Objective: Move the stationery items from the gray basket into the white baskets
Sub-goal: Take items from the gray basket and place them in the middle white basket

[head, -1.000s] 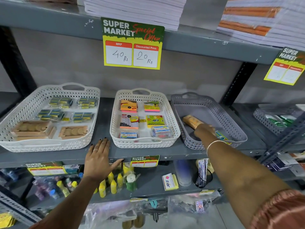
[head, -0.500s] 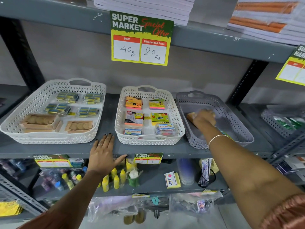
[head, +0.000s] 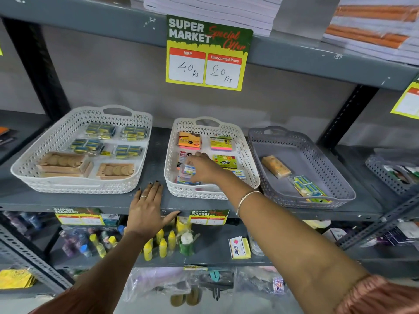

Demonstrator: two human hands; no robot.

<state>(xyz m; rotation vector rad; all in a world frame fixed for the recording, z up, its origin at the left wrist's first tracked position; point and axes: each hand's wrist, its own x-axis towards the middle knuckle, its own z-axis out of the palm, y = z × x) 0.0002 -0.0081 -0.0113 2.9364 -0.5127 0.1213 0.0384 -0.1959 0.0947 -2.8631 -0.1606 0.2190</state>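
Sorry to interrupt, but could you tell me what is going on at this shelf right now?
A person is sorting stationery on a grey metal shelf. Their right hand is over the middle white plastic basket, its grip closed on a small clear packet with a blue and white label. Their left hand lies flat on the shelf edge, holding nothing. The grey plastic basket on the right holds a tan wrapped block and a yellow and blue packet, not yet moved.

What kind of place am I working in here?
Most likely a supermarket's stationery aisle: a "Super Market Special Offer" price tag hangs from grey metal shelving, the white baskets hold packaged stationery, and notebook stacks sit above.
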